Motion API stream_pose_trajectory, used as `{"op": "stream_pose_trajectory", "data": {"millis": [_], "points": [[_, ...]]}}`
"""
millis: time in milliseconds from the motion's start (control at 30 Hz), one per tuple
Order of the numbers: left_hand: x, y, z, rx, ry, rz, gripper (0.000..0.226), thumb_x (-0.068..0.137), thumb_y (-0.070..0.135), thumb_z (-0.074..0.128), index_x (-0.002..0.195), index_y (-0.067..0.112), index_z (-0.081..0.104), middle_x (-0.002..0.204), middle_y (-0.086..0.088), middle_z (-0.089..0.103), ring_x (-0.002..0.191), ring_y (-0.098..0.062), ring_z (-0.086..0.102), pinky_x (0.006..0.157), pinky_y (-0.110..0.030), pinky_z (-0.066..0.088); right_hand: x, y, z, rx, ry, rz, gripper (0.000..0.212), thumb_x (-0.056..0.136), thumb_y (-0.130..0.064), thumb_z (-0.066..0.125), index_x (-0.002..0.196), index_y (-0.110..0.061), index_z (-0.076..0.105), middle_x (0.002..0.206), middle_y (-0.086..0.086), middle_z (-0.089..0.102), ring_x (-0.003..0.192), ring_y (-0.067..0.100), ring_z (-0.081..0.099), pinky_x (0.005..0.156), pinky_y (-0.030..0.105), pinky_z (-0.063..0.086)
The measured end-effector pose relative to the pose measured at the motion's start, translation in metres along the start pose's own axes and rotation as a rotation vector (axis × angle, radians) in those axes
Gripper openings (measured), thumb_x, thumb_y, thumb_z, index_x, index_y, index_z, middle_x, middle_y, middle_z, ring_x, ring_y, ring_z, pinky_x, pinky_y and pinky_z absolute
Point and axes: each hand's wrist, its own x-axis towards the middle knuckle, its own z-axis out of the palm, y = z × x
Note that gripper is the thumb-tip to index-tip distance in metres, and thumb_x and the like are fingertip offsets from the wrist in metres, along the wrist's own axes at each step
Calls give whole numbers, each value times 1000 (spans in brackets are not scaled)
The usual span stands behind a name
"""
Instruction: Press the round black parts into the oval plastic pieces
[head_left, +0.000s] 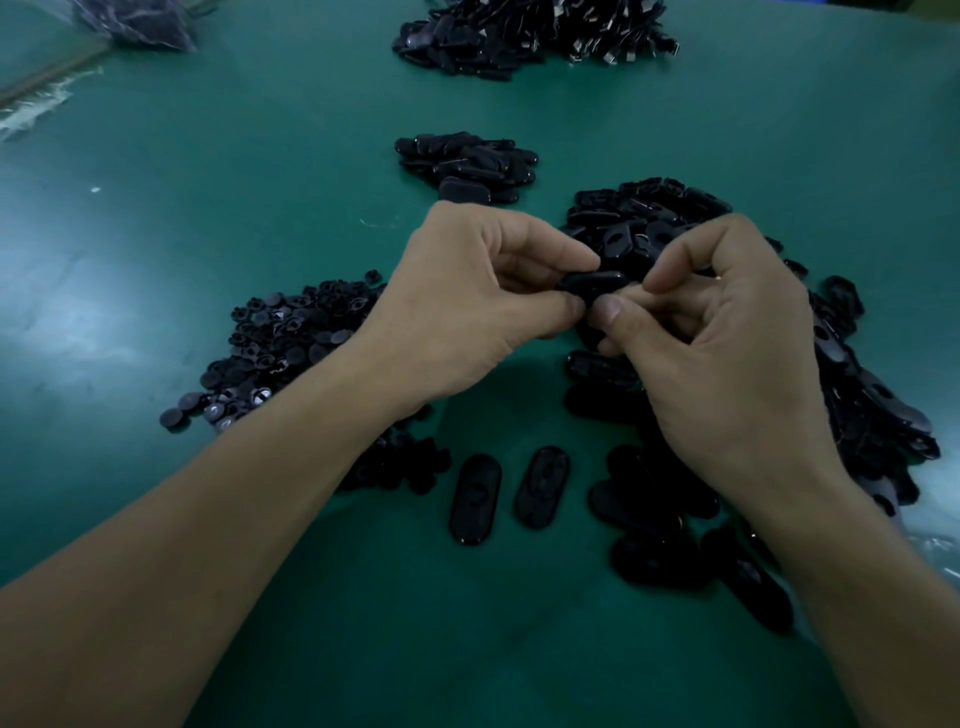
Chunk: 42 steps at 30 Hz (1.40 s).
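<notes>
A black oval plastic piece is pinched between both my hands above the green table. My left hand grips its left end with thumb and forefinger. My right hand holds its right end, thumb pressing from below. Whether a round part sits in it is hidden by my fingers. A heap of round black parts lies left of my left wrist. A big pile of oval pieces spreads behind and under my right hand.
Two oval pieces lie side by side near the front. A small stack of oval pieces sits further back, a larger black heap at the far edge. A plastic bag lies far left.
</notes>
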Motion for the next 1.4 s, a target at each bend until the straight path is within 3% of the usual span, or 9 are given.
{"op": "stream_pose_trajectory", "data": {"millis": [300, 567, 800, 900, 1033, 1133, 1200, 1300, 1400], "points": [[1, -5, 1, 38, -27, 52, 26, 78, 0, 80, 93, 21, 76, 86, 4, 78, 80, -5, 74, 78, -20, 58, 1, 4, 0, -55, -16, -28, 31, 88, -15, 70, 82, -29, 44, 79, 5, 66, 69, 27, 68, 62, 49, 55], [-2, -7, 4, 174, -67, 120, 26, 81, 2, 77, 100, 20, 75, 87, 7, 76, 79, -4, 72, 76, -26, 59, 0, 4, 0, -149, -15, -40, 36, 89, -14, 73, 78, -27, 42, 72, 5, 65, 63, 28, 65, 52, 47, 51], [-5, -4, 5, 403, -59, 251, 22, 84, 4, 75, 103, 16, 74, 84, 17, 70, 77, -2, 68, 73, -24, 56, -3, 3, 2, -243, -82, -100, 34, 95, -7, 62, 79, -29, 41, 60, -9, 60, 51, 10, 53, 41, 17, 36], [-5, -5, 4, 434, -48, 256, 20, 86, 8, 75, 104, 16, 74, 85, 12, 71, 76, -4, 67, 73, -28, 56, -3, 2, 1, -256, -100, -113, 33, 95, -7, 60, 82, -29, 40, 61, -5, 60, 49, 8, 51, 40, 16, 34], [-5, -6, 5, 410, -43, 227, 19, 87, 9, 73, 103, 18, 74, 86, 7, 73, 77, -9, 69, 73, -34, 58, -2, 2, 0, -235, -79, -117, 23, 95, -16, 65, 91, -31, 47, 77, -5, 70, 62, 10, 65, 55, 25, 48], [-4, -5, 6, 315, -31, 158, 18, 87, 11, 74, 102, 21, 73, 88, 11, 74, 79, -3, 70, 76, -33, 59, 0, 5, -1, -283, -34, -120, 14, 95, -19, 65, 103, -28, 61, 72, -11, 65, 69, 1, 61, 61, 11, 46], [-4, -5, 5, 231, -38, 103, 20, 87, 11, 75, 102, 23, 71, 91, 11, 75, 84, -1, 71, 82, -33, 59, 1, 5, -1, -305, -37, -122, 19, 94, -18, 65, 110, -27, 67, 86, -16, 63, 79, -1, 59, 70, 7, 43], [-2, -4, 1, 144, -70, 28, 27, 87, 13, 76, 102, 30, 62, 86, 7, 75, 79, -17, 71, 79, -44, 58, 2, 6, -1, -208, -52, -103, 19, 94, -16, 66, 106, -31, 69, 92, -21, 66, 87, -7, 64, 74, 3, 45], [-1, -3, 0, 99, -88, 4, 27, 87, 12, 76, 102, 28, 60, 83, 5, 75, 77, -17, 72, 79, -43, 59, 2, 8, -2, -101, -53, -73, 18, 93, -17, 69, 97, -35, 68, 84, -22, 69, 82, -5, 68, 73, 10, 52]]}}
